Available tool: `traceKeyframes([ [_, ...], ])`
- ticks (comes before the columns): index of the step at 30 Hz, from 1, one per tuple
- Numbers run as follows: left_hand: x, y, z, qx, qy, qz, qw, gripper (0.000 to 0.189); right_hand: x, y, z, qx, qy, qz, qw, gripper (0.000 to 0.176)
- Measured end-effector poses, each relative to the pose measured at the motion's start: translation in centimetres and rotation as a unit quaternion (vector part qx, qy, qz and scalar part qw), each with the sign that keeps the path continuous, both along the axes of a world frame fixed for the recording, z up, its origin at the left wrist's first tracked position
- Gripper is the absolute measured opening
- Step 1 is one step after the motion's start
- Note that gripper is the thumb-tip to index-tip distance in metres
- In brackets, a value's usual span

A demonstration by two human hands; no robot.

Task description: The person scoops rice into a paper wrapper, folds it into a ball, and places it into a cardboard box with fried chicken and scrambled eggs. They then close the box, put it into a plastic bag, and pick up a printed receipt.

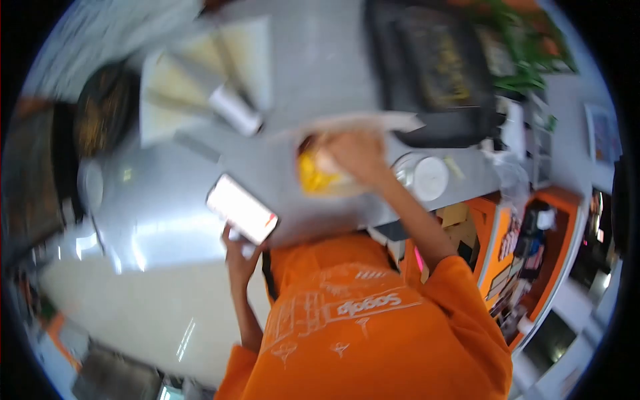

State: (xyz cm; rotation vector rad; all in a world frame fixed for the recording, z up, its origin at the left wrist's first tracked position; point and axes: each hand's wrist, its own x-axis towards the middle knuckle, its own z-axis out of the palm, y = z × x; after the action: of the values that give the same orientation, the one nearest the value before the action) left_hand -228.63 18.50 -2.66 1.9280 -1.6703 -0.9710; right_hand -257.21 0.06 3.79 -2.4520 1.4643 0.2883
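Observation:
My left hand (241,257) is closed on the lower edge of a smartphone (243,208), whose bright screen faces up near the counter's front edge. My right hand (357,155) is blurred, its fingers curled down at a bright yellow and dark brown item (315,172), perhaps food. Motion smears the fingertips, so what they pinch cannot be made out. Behind that hand lies a pale sheet, maybe paper (400,121). Right beside my right wrist stands a clear jar with a white lid (431,178).
On the steel counter (160,200), a stained white cutting board (200,80) carries a white-handled knife (235,110). A black tray (433,67) with yellowish bits sits at the back. Left is a dark round pan (103,113); right, green leaves (520,47) and an orange shelf (560,200).

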Motion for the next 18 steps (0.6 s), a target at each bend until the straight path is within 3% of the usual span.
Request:
traceKeyframes([
  [2,1.7,-0.6,-0.3,0.079,0.03,-0.023,0.996,0.087,-1.4,1.0,-2.8,-0.045,-0.013,-0.013,0.999,0.014],
  [3,2.5,-1.4,0.2,0.116,0.054,-0.055,0.99,0.094,-1.6,1.0,0.1,-0.039,-0.073,-0.015,0.996,0.013],
  [4,4.3,-1.3,-1.5,0.089,0.003,-0.103,0.991,0.096,-2.2,0.9,-0.8,0.014,-0.064,-0.023,0.998,0.019],
  [5,3.5,-3.1,0.1,0.164,-0.03,-0.091,0.982,0.096,-3.3,0.8,1.2,-0.052,-0.138,0.031,0.989,0.025],
  [8,0.9,-6.8,5.3,0.303,-0.215,-0.069,0.926,0.094,-9.0,-0.5,8.6,0.047,-0.33,0.026,0.942,0.026],
  [10,-0.9,-7.2,5.9,0.283,-0.254,-0.05,0.923,0.091,-15.9,-2.8,12.6,0.086,-0.427,-0.038,0.9,0.019],
  [11,-2.2,-7.4,6.5,0.284,-0.258,-0.033,0.923,0.09,-19.8,-4.2,15.2,0.127,-0.435,-0.151,0.879,0.014],
  [12,-3.5,-7.2,7.2,0.287,-0.262,-0.014,0.921,0.09,-24.1,-6.5,14.8,0.013,-0.497,-0.177,0.849,0.01],
  [13,-5.0,-7.0,7.7,0.283,-0.267,0.002,0.921,0.089,-28.0,-9.4,15.2,-0.06,-0.511,-0.271,0.813,0.013],
  [14,-6.4,-6.4,8.0,0.284,-0.256,0.017,0.924,0.089,-33.1,-13.0,13.9,-0.15,-0.46,-0.363,0.796,0.014],
  [15,-7.7,-5.7,8.2,0.285,-0.248,0.034,0.925,0.09,-39.9,-17.2,10.9,-0.235,-0.437,-0.373,0.784,0.015],
  [17,-9.9,-3.8,8.5,0.286,-0.238,0.056,0.926,0.091,-48.2,-23.6,7.5,-0.243,-0.4,-0.521,0.714,0.028],
  [18,-11.0,-3.1,8.8,0.305,-0.225,0.059,0.924,0.091,-52.6,-26.8,5.6,-0.225,-0.238,-0.55,0.768,0.04],
])
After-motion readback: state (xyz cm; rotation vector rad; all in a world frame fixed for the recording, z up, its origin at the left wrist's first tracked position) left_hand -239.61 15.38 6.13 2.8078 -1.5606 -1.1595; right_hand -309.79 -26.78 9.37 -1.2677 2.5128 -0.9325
